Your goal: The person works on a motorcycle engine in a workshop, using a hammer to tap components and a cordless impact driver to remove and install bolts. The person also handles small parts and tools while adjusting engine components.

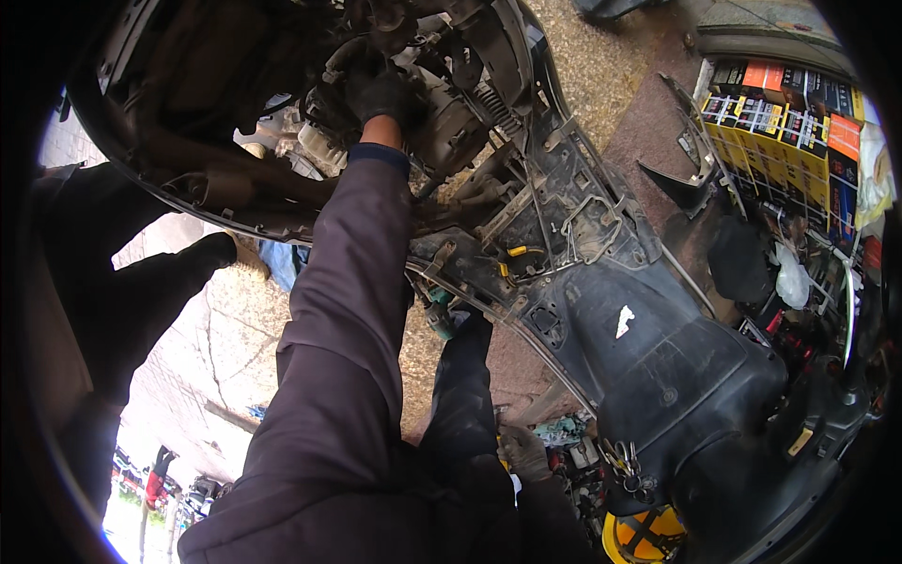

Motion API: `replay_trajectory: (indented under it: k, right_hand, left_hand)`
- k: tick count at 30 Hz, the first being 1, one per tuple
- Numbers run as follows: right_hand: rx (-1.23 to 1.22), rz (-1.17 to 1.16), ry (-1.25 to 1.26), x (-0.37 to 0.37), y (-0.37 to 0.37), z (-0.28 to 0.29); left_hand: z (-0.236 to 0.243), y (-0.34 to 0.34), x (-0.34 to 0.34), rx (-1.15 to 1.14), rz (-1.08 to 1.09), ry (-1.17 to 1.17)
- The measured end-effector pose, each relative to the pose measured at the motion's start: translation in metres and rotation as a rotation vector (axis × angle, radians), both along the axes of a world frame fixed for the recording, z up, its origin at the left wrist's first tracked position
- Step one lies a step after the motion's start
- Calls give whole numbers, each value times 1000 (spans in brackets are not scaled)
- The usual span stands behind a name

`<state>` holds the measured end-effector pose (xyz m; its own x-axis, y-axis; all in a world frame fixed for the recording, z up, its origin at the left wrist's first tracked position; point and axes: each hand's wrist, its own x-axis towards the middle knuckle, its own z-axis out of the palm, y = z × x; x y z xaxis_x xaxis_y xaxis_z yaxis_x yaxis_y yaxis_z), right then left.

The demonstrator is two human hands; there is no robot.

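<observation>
A scooter with its body panels off fills the upper middle, its frame and engine parts [451, 141] exposed. My left arm reaches far into the opening under the raised dark seat-side bodywork [254, 193]. There my left hand [381, 94], in a dark glove, is among hoses and metal parts; its fingers are lost in shadow. My right hand [526, 453], in a greyish glove, is low beside my leg, near the black front panel [667, 357]. Its fingers look curled, but whether they hold anything is unclear. A green tool-like thing [439, 315] shows by my knee.
Another person in dark trousers [160, 291] stands at the left. Stacked boxes [770, 132] are at the upper right, above tools and loose parts. Keys [629, 465] hang by the front panel, and a yellow hard hat [644, 536] lies below. A removed black panel [681, 188] rests on the floor.
</observation>
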<state>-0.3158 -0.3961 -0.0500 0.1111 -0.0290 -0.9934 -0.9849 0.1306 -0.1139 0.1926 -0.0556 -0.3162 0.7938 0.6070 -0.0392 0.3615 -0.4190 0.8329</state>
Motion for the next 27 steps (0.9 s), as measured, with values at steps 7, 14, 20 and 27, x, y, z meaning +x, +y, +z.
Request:
replay_trajectory:
  k: [7, 14, 20, 27]
  right_hand:
    - [81, -217, -12, -18, -15, -12]
    - [28, -166, 55, -19, -14, -11]
    - [-30, -114, 63, -8, -6, -5]
    - [61, -267, 96, -22, -14, -15]
  left_hand:
    - [25, 6, 8, 29, 11, 195]
    - [27, 1, 3, 289, -70, 139]
    - [17, 5, 11, 69, 67, 29]
    - [9, 9, 16, 214, 24, 134]
